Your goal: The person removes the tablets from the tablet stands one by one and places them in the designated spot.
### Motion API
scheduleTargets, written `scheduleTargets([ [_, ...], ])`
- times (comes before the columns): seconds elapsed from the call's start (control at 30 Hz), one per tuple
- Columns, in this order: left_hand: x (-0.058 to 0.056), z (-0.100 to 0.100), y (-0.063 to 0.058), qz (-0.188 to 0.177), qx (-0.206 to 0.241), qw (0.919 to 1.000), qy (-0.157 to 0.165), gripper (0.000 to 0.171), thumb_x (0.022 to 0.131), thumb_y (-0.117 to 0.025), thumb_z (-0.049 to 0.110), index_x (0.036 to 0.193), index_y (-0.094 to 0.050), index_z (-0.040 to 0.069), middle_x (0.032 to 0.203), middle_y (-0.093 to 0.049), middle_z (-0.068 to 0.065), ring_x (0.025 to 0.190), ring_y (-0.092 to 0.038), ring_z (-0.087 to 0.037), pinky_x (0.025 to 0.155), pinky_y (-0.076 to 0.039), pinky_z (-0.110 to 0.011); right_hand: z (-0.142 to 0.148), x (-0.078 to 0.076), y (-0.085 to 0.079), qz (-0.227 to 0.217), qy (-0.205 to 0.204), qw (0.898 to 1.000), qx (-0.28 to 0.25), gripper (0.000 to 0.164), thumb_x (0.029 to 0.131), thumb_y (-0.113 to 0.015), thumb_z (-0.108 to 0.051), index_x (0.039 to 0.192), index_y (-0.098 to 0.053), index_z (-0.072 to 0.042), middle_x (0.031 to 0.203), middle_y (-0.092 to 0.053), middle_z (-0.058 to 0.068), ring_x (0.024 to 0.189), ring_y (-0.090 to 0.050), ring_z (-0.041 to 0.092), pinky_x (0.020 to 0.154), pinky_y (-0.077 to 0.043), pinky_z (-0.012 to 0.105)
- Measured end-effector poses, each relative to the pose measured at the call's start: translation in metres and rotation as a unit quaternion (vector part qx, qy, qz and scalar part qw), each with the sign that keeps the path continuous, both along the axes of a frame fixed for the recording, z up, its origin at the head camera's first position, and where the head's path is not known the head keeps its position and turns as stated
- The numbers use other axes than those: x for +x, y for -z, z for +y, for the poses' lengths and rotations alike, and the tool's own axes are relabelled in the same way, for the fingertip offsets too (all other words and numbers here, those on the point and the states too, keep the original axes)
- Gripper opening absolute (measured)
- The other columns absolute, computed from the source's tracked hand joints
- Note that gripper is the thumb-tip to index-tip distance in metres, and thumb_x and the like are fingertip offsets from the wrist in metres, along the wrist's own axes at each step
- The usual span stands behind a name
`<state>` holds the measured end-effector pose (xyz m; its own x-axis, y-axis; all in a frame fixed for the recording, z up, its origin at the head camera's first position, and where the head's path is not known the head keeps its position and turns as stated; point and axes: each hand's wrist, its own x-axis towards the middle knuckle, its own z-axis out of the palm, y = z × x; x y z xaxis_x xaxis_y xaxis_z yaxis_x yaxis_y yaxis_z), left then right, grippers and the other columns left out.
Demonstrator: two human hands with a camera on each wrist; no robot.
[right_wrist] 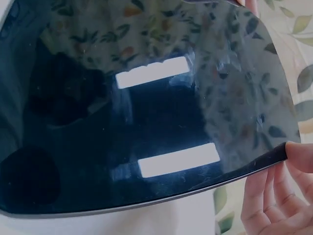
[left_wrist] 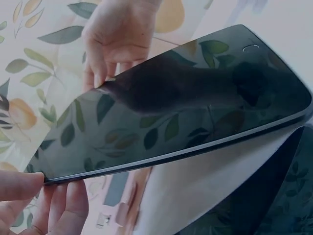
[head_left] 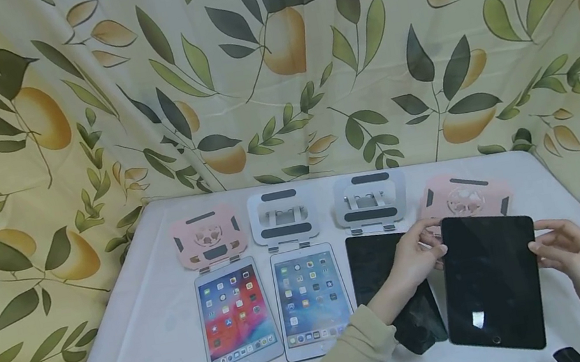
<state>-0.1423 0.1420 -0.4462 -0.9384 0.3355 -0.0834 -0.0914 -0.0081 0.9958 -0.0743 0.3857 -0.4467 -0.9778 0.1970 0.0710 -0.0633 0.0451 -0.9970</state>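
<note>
Both hands hold a black tablet (head_left: 491,284) at its two sides, tilted above the table with its dark screen up. My left hand (head_left: 416,256) pinches the upper left edge, thumb on top and fingers beneath, as the left wrist view shows. The right hand (head_left: 573,254) pinches the opposite edge near the upper corner; its thumb and fingers (right_wrist: 281,191) show in the right wrist view. A pink stand (head_left: 463,192) lies behind the held tablet, partly hidden by it. Under my left forearm lies another black tablet (head_left: 371,264).
Two tablets with lit screens, one red and blue (head_left: 236,313) and one light blue (head_left: 312,293), lie to the left. Behind the row lie another pink stand (head_left: 183,235) and two white stands (head_left: 255,219) (head_left: 401,193). A white cloth (head_left: 139,350) covers the table; a patterned curtain (head_left: 263,95) hangs behind.
</note>
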Motion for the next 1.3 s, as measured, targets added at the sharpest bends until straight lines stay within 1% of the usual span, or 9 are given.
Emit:
scheduleTargets([
  [0.23,0.004,0.001,0.007,-0.022,-0.014,0.9996,-0.013,0.046,0.081,-0.065,-0.009,0.12,-0.065,0.017,0.07,-0.052,0.006,0.047,-0.05,-0.006,0.049,-0.054,-0.023,0.002,0.004,0.008,-0.042,-0.003,0.999,0.014,0.038,0.09,-0.059,0.004,0.108,-0.061,-0.029,0.078,-0.065,-0.012,0.07,-0.064,0.001,0.06,-0.051,0.014],
  [0.43,0.005,0.001,0.01,-0.064,-0.029,0.9972,-0.024,0.046,0.08,-0.065,-0.009,0.117,-0.066,0.019,0.072,-0.057,0.0,0.05,-0.06,-0.018,0.05,-0.055,-0.027,0.003,0.008,0.011,-0.099,0.007,0.993,0.06,0.036,0.091,-0.061,-0.002,0.105,-0.058,-0.035,0.077,-0.063,-0.015,0.07,-0.063,0.0,0.059,-0.052,0.015],
  [0.57,0.006,0.002,0.013,-0.081,-0.029,0.9959,-0.026,0.041,0.079,-0.065,-0.01,0.112,-0.067,0.015,0.075,-0.061,-0.007,0.052,-0.063,-0.022,0.05,-0.055,-0.027,0.005,0.008,0.013,-0.135,0.007,0.985,0.11,0.034,0.093,-0.061,-0.008,0.105,-0.054,-0.039,0.076,-0.063,-0.018,0.071,-0.062,-0.002,0.061,-0.052,0.015],
  [0.77,0.01,0.005,0.015,-0.103,-0.034,0.9937,-0.027,0.026,0.081,-0.063,-0.003,0.104,-0.068,0.01,0.069,-0.061,-0.002,0.055,-0.064,-0.02,0.054,-0.057,-0.03,0.013,0.008,0.02,-0.193,-0.002,0.967,0.168,0.031,0.094,-0.061,-0.016,0.105,-0.048,-0.042,0.077,-0.061,-0.023,0.073,-0.061,-0.005,0.064,-0.053,0.017],
  [1.0,0.016,0.006,0.014,-0.13,-0.067,0.989,-0.021,0.028,0.082,-0.063,0.004,0.109,-0.067,0.006,0.072,-0.065,-0.004,0.058,-0.061,-0.016,0.06,-0.057,-0.029,0.02,0.006,0.027,-0.246,-0.028,0.948,0.2,0.022,0.096,-0.057,-0.029,0.104,-0.046,-0.047,0.077,-0.061,-0.029,0.074,-0.061,-0.006,0.066,-0.053,0.022],
  [1.1,0.017,0.006,0.014,-0.138,-0.073,0.9876,-0.017,0.031,0.082,-0.064,0.006,0.112,-0.067,0.006,0.076,-0.067,-0.004,0.062,-0.062,-0.017,0.064,-0.057,-0.029,0.02,0.004,0.026,-0.266,-0.045,0.942,0.199,0.02,0.098,-0.054,-0.035,0.117,-0.049,-0.033,0.079,-0.061,-0.029,0.075,-0.062,-0.004,0.068,-0.054,0.024],
  [1.17,0.018,0.005,0.014,-0.138,-0.074,0.9875,-0.01,0.033,0.082,-0.064,0.007,0.115,-0.066,0.006,0.082,-0.069,-0.005,0.067,-0.065,-0.018,0.067,-0.057,-0.03,0.02,0.003,0.026,-0.279,-0.056,0.937,0.2,0.039,0.099,-0.051,-0.038,0.13,-0.046,-0.016,0.081,-0.06,-0.029,0.076,-0.062,-0.004,0.071,-0.056,0.024],
  [1.23,0.019,0.004,0.015,-0.139,-0.067,0.9879,-0.002,0.034,0.083,-0.064,0.008,0.117,-0.064,0.006,0.088,-0.07,-0.006,0.071,-0.065,-0.019,0.07,-0.057,-0.031,0.02,0.001,0.027,-0.289,-0.065,0.933,0.206,0.059,0.099,-0.048,-0.041,0.139,-0.035,0.002,0.083,-0.059,-0.029,0.076,-0.061,-0.005,0.072,-0.056,0.024],
  [1.3,0.02,0.003,0.016,-0.14,-0.059,0.9884,0.007,0.036,0.083,-0.064,0.008,0.119,-0.062,0.007,0.092,-0.07,-0.008,0.074,-0.065,-0.02,0.071,-0.057,-0.031,0.02,0.001,0.029,-0.296,-0.07,0.93,0.209,0.069,0.099,-0.046,-0.043,0.143,-0.028,0.008,0.084,-0.058,-0.029,0.077,-0.061,-0.006,0.074,-0.056,0.023],
])
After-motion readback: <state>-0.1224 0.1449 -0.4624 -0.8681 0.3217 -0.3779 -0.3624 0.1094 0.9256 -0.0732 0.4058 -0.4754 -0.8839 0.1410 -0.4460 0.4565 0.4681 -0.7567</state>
